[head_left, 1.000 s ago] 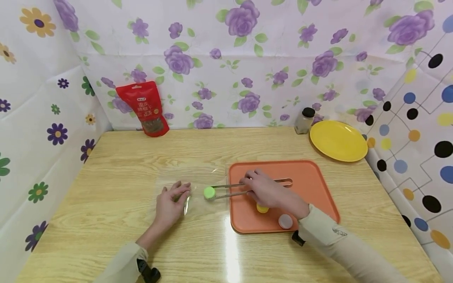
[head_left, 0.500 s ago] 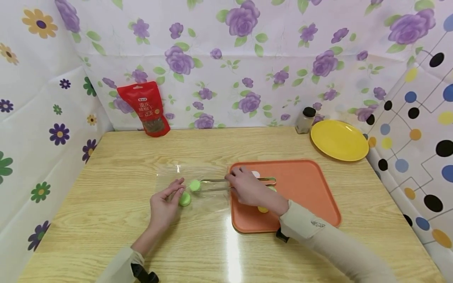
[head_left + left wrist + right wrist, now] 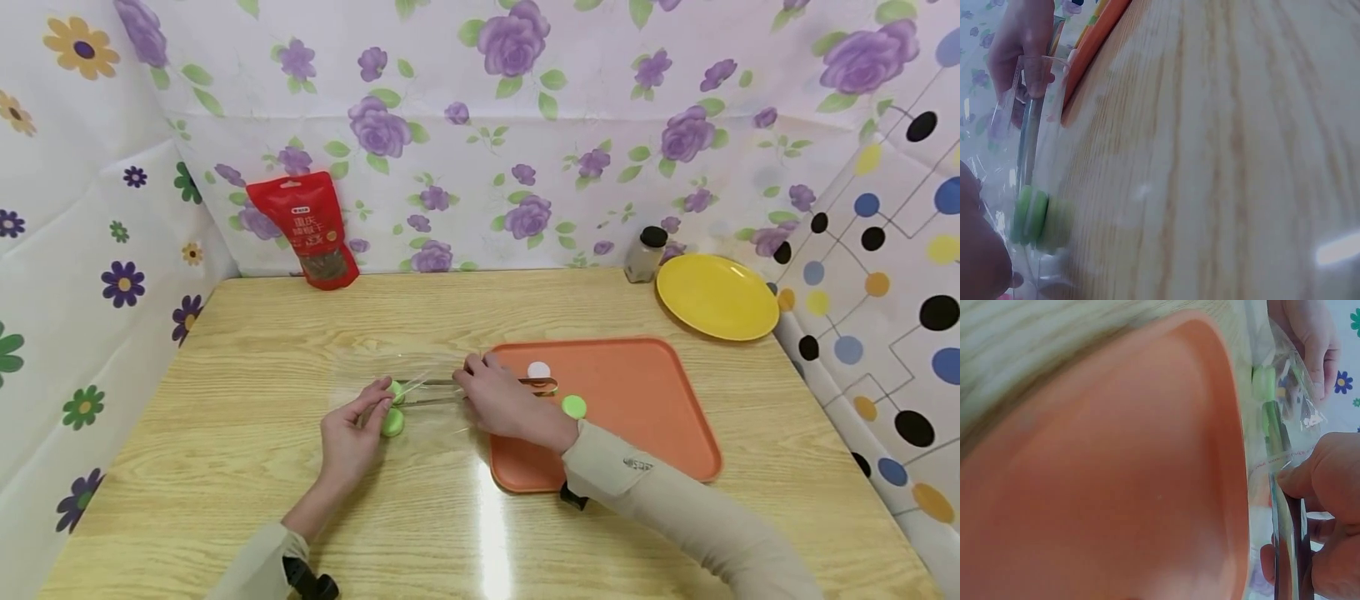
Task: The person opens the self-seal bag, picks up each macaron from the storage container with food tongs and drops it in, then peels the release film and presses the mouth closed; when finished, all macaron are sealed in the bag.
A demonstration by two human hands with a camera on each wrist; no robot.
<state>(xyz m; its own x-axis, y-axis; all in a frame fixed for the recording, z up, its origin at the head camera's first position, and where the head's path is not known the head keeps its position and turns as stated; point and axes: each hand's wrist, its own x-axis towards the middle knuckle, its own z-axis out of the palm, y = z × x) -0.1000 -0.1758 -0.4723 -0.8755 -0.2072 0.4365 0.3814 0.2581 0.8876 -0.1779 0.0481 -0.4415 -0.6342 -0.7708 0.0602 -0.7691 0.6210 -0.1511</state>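
Observation:
Thumb and fingers of my left hand (image 3: pixel 351 435) pinch the far end of a clear plastic bag (image 3: pixel 441 432) lying left of the tray. My right hand (image 3: pixel 504 402) grips metal tongs (image 3: pixel 429 383) at the bag's mouth, their arms reaching inside. At the tong tips is a green macaron (image 3: pixel 1030 214), right by my left fingertips. A second green macaron (image 3: pixel 392 422) lies close beside it in the bag. On the orange tray (image 3: pixel 637 442), a white macaron (image 3: pixel 538 371) and another green macaron (image 3: pixel 574 407) show near my right wrist; the arm hides part of the tray.
A red snack pouch (image 3: pixel 311 229) stands at the back left against the flowered cloth. At the back right are a small black-lidded jar (image 3: pixel 643 257) and a yellow plate (image 3: pixel 716 296). Patterned cloths border the table (image 3: pixel 225 467).
My right hand has moved left, carrying the green macaron in the tongs deeper into the bag, up to my left fingertips. The white and green macarons on the tray have come into view.

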